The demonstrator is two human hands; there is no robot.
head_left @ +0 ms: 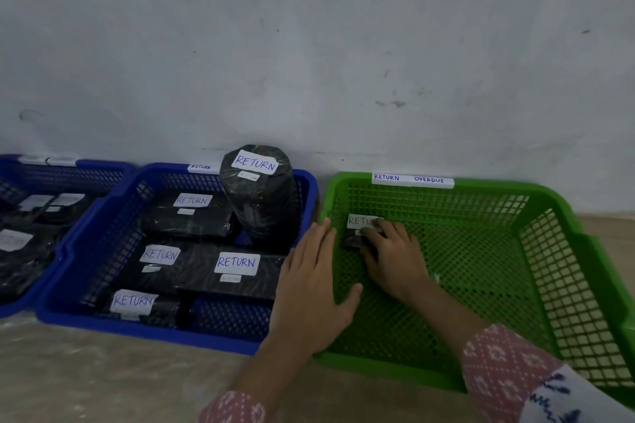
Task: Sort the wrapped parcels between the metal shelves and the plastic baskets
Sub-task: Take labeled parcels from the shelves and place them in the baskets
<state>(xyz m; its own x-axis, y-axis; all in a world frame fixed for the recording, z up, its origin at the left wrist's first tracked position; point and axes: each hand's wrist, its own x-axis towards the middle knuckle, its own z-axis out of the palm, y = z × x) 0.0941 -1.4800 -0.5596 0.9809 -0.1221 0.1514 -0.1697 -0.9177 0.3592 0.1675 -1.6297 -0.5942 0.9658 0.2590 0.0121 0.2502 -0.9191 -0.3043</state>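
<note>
Head view: right hand [395, 261] is lying curled over a small black parcel [354, 240] in the green basket [481, 189], far-left corner; left hand [314, 280] is resting spread on its left rim. Best seating it flat, label up.

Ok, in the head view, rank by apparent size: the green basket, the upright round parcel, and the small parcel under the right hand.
1. Green basket, by far the largest.
2. Upright round parcel in the blue basket.
3. Small parcel, smallest, though the right hand covers part of it.
</note>
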